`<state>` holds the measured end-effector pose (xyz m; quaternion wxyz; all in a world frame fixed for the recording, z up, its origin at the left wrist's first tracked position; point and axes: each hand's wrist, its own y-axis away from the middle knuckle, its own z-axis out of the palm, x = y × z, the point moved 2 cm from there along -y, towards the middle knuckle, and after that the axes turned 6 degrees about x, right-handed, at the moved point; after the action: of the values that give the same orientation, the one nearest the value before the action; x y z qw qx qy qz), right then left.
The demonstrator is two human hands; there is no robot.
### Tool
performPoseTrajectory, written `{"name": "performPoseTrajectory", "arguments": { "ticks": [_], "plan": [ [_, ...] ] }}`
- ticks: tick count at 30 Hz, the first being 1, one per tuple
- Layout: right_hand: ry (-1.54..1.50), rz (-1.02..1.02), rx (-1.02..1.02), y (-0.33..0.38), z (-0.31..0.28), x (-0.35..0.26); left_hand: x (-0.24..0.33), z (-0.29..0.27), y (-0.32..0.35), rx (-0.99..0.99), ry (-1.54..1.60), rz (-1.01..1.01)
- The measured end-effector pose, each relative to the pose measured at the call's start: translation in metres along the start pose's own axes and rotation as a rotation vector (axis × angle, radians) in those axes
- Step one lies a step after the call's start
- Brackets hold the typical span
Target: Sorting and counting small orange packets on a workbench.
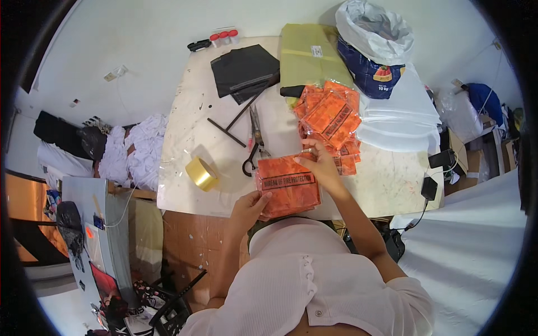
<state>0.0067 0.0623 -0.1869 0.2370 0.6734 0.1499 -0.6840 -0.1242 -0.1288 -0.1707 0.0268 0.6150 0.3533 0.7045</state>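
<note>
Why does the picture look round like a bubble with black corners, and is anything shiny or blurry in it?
In the head view, the fisheye lens bends the table edges and leaves a black rim; the light is bright and even; the clear wrap on the orange packet held by the left hand and right hand glints a little; things by the rim look soft and squashed.

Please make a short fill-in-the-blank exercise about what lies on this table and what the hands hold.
1. Both hands, left hand and right hand, hold a packet coloured ____.
2. The scissors lie to the ____ of the tape roll.
3. The pile of packets lies beyond the ____ hand.
4. The tape roll is ____ in colour.

Missing words: orange; right; right; yellow
</note>
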Motion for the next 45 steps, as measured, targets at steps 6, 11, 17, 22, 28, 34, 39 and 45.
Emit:
{"name": "performPoseTrajectory", "arguments": {
  "ticks": [6, 11, 17, 22, 28, 34, 39, 45],
  "plan": [
    [0.517, -0.309, -0.027, 0.012, 0.013, -0.010, 0.000, -0.002, 0.007, 0.090, -0.217, -0.022],
    [0.746, -0.501, 0.109, 0.021, 0.011, -0.013, 0.025, 0.001, 0.020, 0.412, -0.694, 0.159],
    [0.747, -0.503, -0.058, 0.030, 0.019, -0.007, 0.035, 0.023, -0.007, 0.382, -0.471, 0.558],
    [0.899, -0.543, -0.040, 0.039, 0.034, 0.003, 0.005, 0.048, -0.030, 0.574, -0.845, 0.631],
    [1.101, -0.539, -0.045, 0.041, 0.040, 0.004, -0.003, 0.048, -0.033, 0.560, -0.879, 0.478],
    [1.046, -0.549, -0.051, 0.039, 0.044, 0.009, -0.016, 0.046, -0.042, 0.556, -0.816, 0.532],
    [1.023, -0.556, 0.000, 0.036, 0.039, 0.020, -0.018, 0.048, -0.048, 0.532, -0.814, 0.550],
    [0.983, -0.526, -0.027, 0.036, 0.038, 0.012, -0.015, 0.044, -0.043, 0.523, -0.857, 0.415]
  ]
}}
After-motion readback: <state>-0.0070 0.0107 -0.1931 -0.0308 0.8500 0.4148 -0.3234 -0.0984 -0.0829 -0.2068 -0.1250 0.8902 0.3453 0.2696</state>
